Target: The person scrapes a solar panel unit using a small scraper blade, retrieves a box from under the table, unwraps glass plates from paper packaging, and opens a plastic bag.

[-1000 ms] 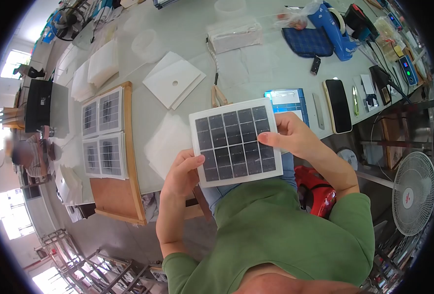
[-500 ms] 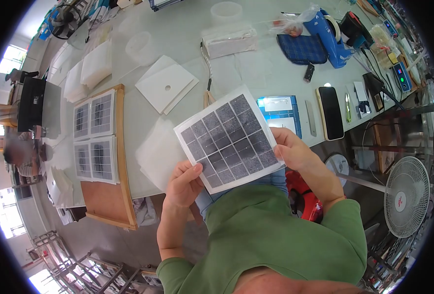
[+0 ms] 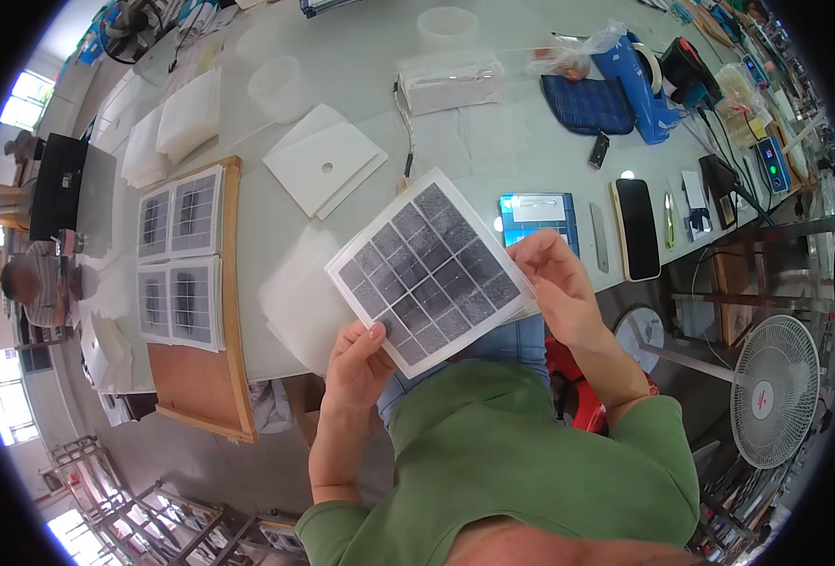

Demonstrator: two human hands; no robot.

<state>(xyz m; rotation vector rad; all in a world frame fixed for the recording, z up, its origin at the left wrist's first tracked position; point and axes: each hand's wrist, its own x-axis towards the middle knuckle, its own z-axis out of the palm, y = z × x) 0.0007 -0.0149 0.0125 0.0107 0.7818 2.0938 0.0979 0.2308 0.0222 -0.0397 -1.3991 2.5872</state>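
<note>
A square solar panel with dark cells and a white border is tilted over my lap at the table's front edge. My left hand pinches its lower left edge, thumb on top. At the right corner, my right hand holds the edge between thumb and fingers, where a thin translucent layer shows at the border. White square sheets, the top one with a small hole, lie beyond the panel. Left of it, translucent sheets rest on the table, partly behind my left hand.
A wooden-edged board carries stacks of panels at left. To the right are a phone, a metal ruler, a blue pouch and a tape dispenser. A fan stands at right; another person is at far left.
The panel has turned so that one corner points away from me. My right hand has shifted from the panel's face to its right corner, and its fingers have lifted at the edge.
</note>
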